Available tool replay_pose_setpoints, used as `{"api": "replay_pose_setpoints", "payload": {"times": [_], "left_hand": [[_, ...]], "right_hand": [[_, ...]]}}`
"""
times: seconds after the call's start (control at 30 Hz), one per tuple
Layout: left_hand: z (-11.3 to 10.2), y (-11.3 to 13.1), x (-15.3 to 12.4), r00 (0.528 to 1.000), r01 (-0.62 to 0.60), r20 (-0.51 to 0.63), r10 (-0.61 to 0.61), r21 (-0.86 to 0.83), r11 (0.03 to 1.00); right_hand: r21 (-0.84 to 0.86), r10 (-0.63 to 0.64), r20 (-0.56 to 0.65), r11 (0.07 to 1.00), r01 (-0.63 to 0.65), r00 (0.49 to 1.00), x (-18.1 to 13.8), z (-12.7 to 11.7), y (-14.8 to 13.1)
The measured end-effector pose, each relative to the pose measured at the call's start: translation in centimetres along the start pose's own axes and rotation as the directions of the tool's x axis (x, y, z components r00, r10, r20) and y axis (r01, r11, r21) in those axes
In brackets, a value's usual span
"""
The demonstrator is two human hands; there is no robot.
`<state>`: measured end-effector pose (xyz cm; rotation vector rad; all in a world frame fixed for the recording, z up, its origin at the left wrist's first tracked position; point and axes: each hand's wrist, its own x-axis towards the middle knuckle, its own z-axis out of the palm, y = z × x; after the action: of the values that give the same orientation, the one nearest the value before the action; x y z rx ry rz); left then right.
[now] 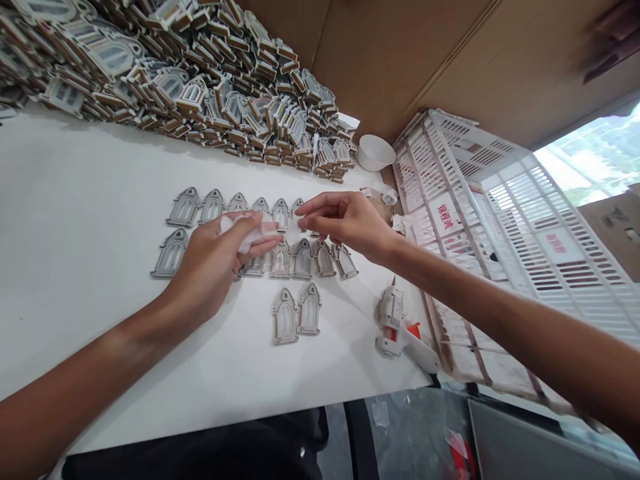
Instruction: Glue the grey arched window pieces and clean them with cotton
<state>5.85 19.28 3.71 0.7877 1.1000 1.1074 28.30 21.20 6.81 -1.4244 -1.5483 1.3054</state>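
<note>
My left hand (213, 257) is closed around a bundle of thin, whitish translucent pieces (255, 233), with the thumb across the top. Beside its fingertips, my right hand (345, 219) has thumb and fingers pinched together; whatever lies between them is too small or clear to make out. Both hands hover over rows of small grey arched window frames on the table. One arched frame (183, 207) lies at the back left, and another (171, 253) sits in front of it. Nearer me is a pair, a left frame (285, 317) and a right frame (309, 309). My hands cover parts of the rows.
A large pile of similar frames (200, 93) runs along the table's back. A white bowl (375, 153) stands at its right end. On the right are a glue gun (391, 317) and white plastic crates (450, 220). Cardboard (380, 53) rises behind the white table (90, 267).
</note>
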Motion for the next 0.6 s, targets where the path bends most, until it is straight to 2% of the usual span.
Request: {"api": "replay_pose_setpoints", "payload": {"times": [0.13, 0.3, 0.6], "left_hand": [[0.2, 0.3, 0.0, 0.996, -0.081, -0.045, 0.080, -0.025, 0.996], [0.1, 0.3, -0.3, 0.997, -0.062, -0.042, 0.062, 0.011, 0.998], [0.0, 0.0, -0.2, 0.999, -0.032, -0.039, 0.032, 0.016, 0.999]], "right_hand": [[-0.054, -0.011, 0.027, 0.998, 0.013, 1.000, -0.1, 0.5, 0.4], [-0.177, -0.039, 0.113, 0.982, 0.058, 0.993, -0.5, 1.2, 0.8], [-0.278, -0.060, 0.175, 0.954, 0.108, 0.983, -0.8, 1.5, 1.7]]}}
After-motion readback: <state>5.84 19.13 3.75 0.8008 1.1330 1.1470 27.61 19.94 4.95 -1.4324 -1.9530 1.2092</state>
